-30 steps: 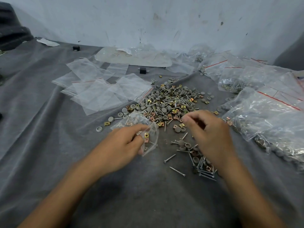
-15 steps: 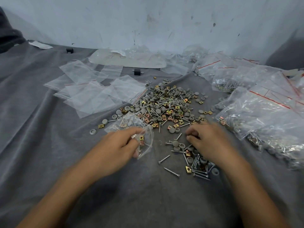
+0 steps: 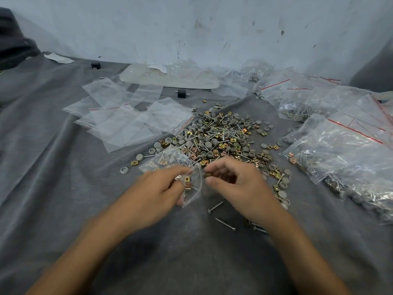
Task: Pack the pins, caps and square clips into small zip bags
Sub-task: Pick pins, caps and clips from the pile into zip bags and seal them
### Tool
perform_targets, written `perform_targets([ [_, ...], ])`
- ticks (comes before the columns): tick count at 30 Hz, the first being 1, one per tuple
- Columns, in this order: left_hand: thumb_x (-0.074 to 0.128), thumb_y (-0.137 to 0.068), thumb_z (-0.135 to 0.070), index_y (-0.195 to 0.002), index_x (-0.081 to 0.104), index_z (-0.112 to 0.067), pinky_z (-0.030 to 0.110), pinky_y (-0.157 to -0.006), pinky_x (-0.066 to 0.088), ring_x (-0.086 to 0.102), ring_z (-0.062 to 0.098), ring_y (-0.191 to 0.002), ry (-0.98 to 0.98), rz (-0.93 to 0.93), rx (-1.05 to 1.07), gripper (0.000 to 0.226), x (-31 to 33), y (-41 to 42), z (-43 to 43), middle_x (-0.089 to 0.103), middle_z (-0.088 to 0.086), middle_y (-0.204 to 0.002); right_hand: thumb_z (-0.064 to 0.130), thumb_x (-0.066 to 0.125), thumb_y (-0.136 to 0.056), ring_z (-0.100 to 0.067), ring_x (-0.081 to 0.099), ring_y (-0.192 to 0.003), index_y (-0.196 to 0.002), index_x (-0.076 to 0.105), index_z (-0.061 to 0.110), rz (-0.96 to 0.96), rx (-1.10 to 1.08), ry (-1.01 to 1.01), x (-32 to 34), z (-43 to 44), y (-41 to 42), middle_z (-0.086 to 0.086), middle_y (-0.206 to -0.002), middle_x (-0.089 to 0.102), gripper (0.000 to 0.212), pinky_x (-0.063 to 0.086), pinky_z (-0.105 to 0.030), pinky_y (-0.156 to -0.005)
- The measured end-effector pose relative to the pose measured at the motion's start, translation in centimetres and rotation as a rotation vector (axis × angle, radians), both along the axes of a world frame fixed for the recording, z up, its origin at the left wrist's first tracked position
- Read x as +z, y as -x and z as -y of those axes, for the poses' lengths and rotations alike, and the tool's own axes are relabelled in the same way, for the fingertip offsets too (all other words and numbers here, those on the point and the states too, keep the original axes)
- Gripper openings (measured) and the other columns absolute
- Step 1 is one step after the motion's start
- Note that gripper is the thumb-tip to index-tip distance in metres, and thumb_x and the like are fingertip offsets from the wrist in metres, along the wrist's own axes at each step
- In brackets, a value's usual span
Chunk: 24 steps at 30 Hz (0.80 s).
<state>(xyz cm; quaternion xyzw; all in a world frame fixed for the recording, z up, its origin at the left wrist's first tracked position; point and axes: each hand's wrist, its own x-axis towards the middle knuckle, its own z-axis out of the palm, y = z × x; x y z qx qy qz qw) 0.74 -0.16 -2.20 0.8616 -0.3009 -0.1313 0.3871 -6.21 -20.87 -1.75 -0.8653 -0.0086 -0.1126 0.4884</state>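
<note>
Half a second back the right hand (image 3: 238, 184) was down among the loose pieces near the pile; now it has come up and across to the mouth of the small zip bag (image 3: 180, 173), thumb and forefinger pinched on a brass-coloured square clip (image 3: 206, 175) right at the bag's opening. The clip sits at the fingertips, just touching or just short of the plastic edge; I cannot tell which. The left hand (image 3: 157, 192) has hardly shifted: it grips the bag's near edge between thumb and fingers, holding the mouth open toward the other hand. Through the plastic, two clips show beside the left thumb, with grey caps further in.

Beyond both hands lies the pile of pins, caps and clips (image 3: 221, 137) on the grey cloth (image 3: 63, 188). Two loose pins (image 3: 215, 207) rest on the cloth just below the right wrist. Empty bags (image 3: 127, 124) lie flat to the left of the pile, filled bags (image 3: 340, 150) heaped to the right.
</note>
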Motion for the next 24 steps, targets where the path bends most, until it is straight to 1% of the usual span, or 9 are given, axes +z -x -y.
perform_targets([
  [3,0.036,-0.087,-0.035,-0.118,0.060,-0.046,0.037,-0.087,0.055,0.068,0.001,-0.078,0.011,-0.010,-0.009,0.041,0.0,0.1,0.0,0.074,-0.015,-0.076,0.013,0.075,-0.088,-0.008,0.065,-0.078,-0.101,0.074,0.026,-0.010,0.062,0.032,-0.7,-1.5,-0.4,0.007,-0.084,0.070,0.018,0.051,-0.017,-0.068],
  [5,0.036,-0.088,-0.035,-0.117,0.059,-0.050,0.035,-0.084,0.055,0.068,0.000,-0.077,0.009,-0.010,-0.013,0.040,0.1,0.0,-0.1,0.074,-0.015,-0.076,0.016,0.074,-0.089,-0.007,0.065,-0.079,-0.105,0.073,0.029,-0.003,0.059,0.050,-1.0,-1.7,-0.4,0.008,-0.085,0.070,0.020,0.052,-0.018,-0.069],
  [10,0.036,-0.088,-0.037,-0.106,0.050,-0.073,0.033,-0.083,0.054,0.068,0.000,-0.078,0.008,0.004,-0.012,0.043,0.4,0.2,0.0,0.074,-0.018,-0.076,0.023,0.074,-0.092,-0.009,0.072,-0.085,-0.113,0.070,0.031,-0.008,0.034,-0.037,-0.3,-1.0,-0.3,0.013,-0.091,0.076,0.023,0.058,-0.041,-0.082],
  [12,0.037,-0.088,-0.036,-0.106,0.050,-0.074,0.038,-0.086,0.055,0.068,0.002,-0.078,0.006,0.001,-0.006,0.044,0.3,0.1,0.0,0.074,-0.017,-0.076,0.022,0.070,-0.095,-0.019,0.074,-0.087,-0.116,0.067,0.032,-0.041,0.044,-0.104,0.3,-0.4,-0.2,0.012,-0.095,0.078,0.024,0.059,-0.048,-0.082],
  [13,0.037,-0.088,-0.036,-0.106,0.051,-0.073,0.040,-0.087,0.056,0.068,0.004,-0.078,0.010,-0.004,-0.004,0.043,0.3,0.1,-0.1,0.074,-0.017,-0.076,0.021,0.068,-0.097,-0.021,0.073,-0.087,-0.116,0.066,0.032,-0.039,0.035,-0.143,0.7,0.2,-0.1,0.011,-0.095,0.078,0.022,0.061,-0.044,-0.076],
  [15,0.037,-0.089,-0.039,-0.108,0.053,-0.067,0.043,-0.086,0.056,0.068,0.006,-0.077,0.024,-0.020,-0.002,0.038,0.1,0.1,-0.2,0.074,-0.017,-0.076,0.018,0.067,-0.097,-0.010,0.072,-0.084,-0.111,0.069,0.029,-0.012,-0.022,-0.193,1.5,2.0,0.2,0.009,-0.093,0.078,0.017,0.056,-0.023,-0.069],
  [16,0.036,-0.089,-0.043,-0.110,0.053,-0.063,0.044,-0.085,0.055,0.067,0.005,-0.077,0.029,-0.028,0.000,0.034,0.1,0.1,-0.2,0.074,-0.017,-0.076,0.018,0.069,-0.095,-0.005,0.070,-0.080,-0.106,0.071,0.027,-0.009,-0.059,-0.168,1.8,3.1,0.4,0.008,-0.089,0.077,0.014,0.053,-0.017,-0.067],
  [19,0.031,-0.083,-0.058,-0.112,0.052,-0.061,0.043,-0.086,0.055,0.067,0.002,-0.078,0.025,-0.034,-0.005,0.036,0.0,0.0,-0.1,0.074,-0.018,-0.076,0.021,0.075,-0.089,0.001,0.060,-0.064,-0.090,0.073,0.026,-0.135,-0.086,0.073,2.0,5.6,1.1,0.011,-0.075,0.070,0.005,0.046,-0.014,-0.058],
  [24,0.031,-0.083,-0.052,-0.113,0.051,-0.063,0.044,-0.086,0.055,0.068,0.006,-0.078,0.001,-0.027,-0.006,0.037,-0.1,0.0,0.0,0.074,-0.018,-0.078,0.021,0.078,-0.086,0.001,0.057,-0.057,-0.082,0.071,0.026,-0.368,0.012,0.288,1.6,6.7,2.1,0.010,-0.069,0.067,0.010,0.044,-0.018,-0.054],
])
